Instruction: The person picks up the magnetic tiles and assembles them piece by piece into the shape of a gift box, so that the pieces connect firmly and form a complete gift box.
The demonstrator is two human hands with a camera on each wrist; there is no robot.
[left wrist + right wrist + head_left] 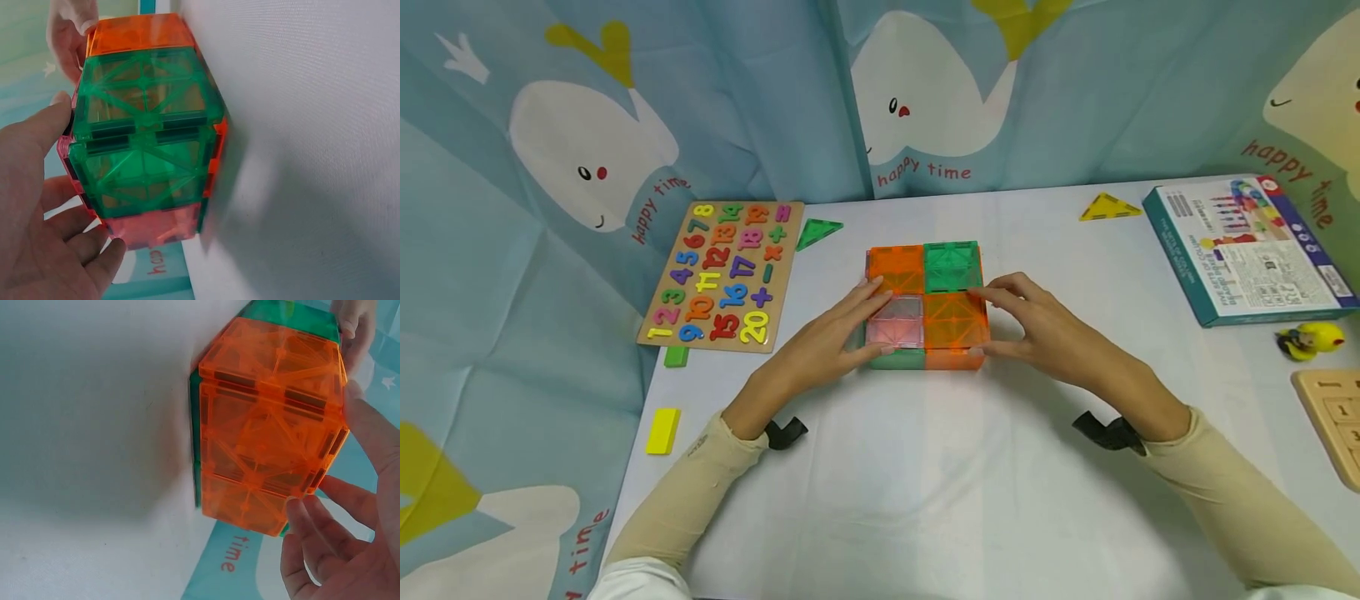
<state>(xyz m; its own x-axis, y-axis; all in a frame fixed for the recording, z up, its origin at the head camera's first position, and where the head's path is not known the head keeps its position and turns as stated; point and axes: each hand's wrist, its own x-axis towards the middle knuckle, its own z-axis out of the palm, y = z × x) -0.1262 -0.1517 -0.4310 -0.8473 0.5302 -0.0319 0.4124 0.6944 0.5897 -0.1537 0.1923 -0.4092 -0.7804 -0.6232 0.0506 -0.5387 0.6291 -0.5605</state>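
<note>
A flat box of translucent magnetic tiles (925, 304) stands on the white table (925, 483), its top made of two orange, one green and one pink square. My left hand (827, 342) touches its left side, with straight fingers on the pink tile's edge and the thumb low at the front. My right hand (1037, 329) rests against the right side, fingertips on the orange top and thumb at the front corner. The left wrist view shows the green side of the box (147, 144) beside my left hand (37, 219). The right wrist view shows the orange side (269, 425) next to my right hand (350, 550).
A wooden number puzzle (722, 275) lies at the left, with a green block (676, 357) and a yellow block (662, 431) near it. Loose green (817, 232) and yellow (1108, 207) triangle tiles lie behind. A printed toy box (1247, 250), a yellow toy (1311, 340) and a wooden board (1333, 417) sit at the right.
</note>
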